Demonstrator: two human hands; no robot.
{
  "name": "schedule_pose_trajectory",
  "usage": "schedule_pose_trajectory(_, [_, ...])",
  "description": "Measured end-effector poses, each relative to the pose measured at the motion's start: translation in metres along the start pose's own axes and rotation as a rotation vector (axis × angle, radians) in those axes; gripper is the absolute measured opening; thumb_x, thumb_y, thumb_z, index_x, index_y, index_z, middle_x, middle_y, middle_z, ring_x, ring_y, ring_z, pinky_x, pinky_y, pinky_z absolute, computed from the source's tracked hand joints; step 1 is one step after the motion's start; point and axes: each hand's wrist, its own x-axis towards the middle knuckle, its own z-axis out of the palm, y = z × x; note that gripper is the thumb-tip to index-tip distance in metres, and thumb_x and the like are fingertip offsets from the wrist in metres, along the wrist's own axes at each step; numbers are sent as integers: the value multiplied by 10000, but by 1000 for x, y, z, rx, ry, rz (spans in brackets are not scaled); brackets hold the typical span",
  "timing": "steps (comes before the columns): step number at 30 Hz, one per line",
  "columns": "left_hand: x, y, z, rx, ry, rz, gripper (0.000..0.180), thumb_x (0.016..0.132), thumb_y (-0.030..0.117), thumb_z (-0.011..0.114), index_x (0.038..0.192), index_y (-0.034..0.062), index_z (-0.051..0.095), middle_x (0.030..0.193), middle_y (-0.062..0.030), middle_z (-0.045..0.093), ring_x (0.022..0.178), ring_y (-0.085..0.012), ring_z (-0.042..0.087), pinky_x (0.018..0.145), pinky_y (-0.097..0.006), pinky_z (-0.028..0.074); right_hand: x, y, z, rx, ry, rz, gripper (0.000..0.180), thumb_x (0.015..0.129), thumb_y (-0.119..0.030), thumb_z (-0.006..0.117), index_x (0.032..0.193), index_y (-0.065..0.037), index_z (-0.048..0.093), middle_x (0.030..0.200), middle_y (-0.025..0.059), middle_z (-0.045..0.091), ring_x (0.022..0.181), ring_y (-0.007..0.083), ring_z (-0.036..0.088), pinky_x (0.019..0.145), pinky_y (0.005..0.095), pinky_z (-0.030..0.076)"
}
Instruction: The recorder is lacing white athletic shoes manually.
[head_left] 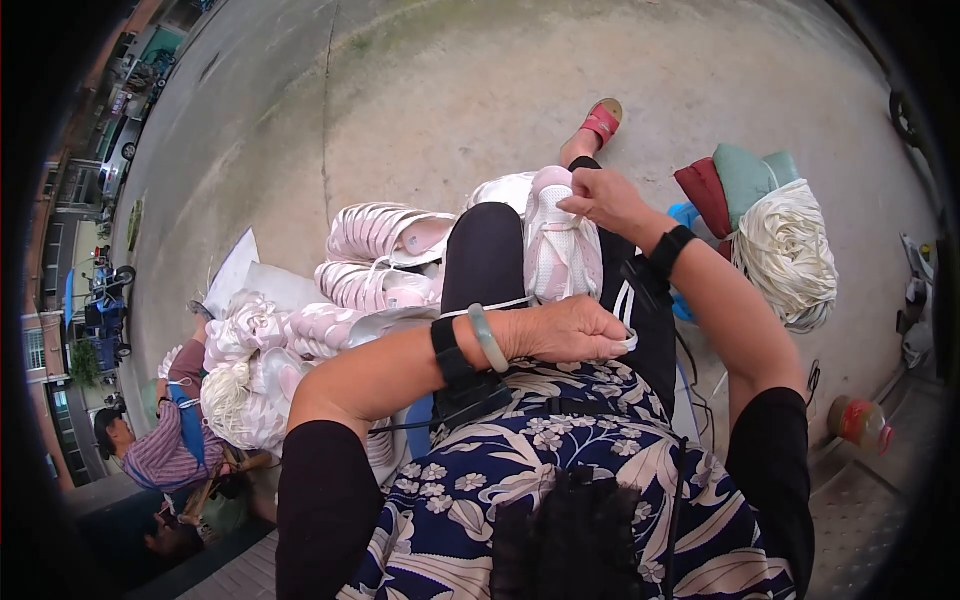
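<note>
A pink and white sneaker (pixel 562 250) lies across my lap between my knees, with white laces over its front. My left hand (pixel 575 328) is closed just behind the sneaker's near end, and a white shoelace (pixel 629 341) comes out at its fingers. At the sneaker's far end, my right hand (pixel 606 200) is pinched against the upper; what sits between those fingertips is too small to make out. Another pale shoe (pixel 502 191) shows beyond my left knee.
Striped pink and white shoe uppers (pixel 385 235) are piled at my left. A bundle of white laces (pixel 785 255) hangs at the right beside green and red cloth (pixel 752 182). A plastic jar (pixel 860 422) stands at far right. Another person (pixel 170 445) sits at far left.
</note>
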Motion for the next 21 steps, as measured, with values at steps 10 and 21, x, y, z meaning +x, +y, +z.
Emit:
schedule_pose_trajectory(10, [-22, 36, -13, -596, -135, -160, 268, 906, 247, 530, 798, 10, 592, 636, 39, 468, 587, -43, 430, 518, -220, 373, 17, 10, 24, 11, -40, 108, 385, 674, -344, 751, 647, -64, 488, 596, 79, 517, 583, 218, 511, 546, 355, 397])
schedule_pose_trajectory(21, [-15, 70, 22, -257, -140, 480, 299, 914, 164, 479, 677, 0, 404, 557, -108, 367, 517, -267, 408, 509, -332, 342, -1, 12, 25, 83, 31, 65, 289, 743, -270, 694, 709, -41, 521, 612, 53, 524, 593, 148, 503, 531, 303, 397])
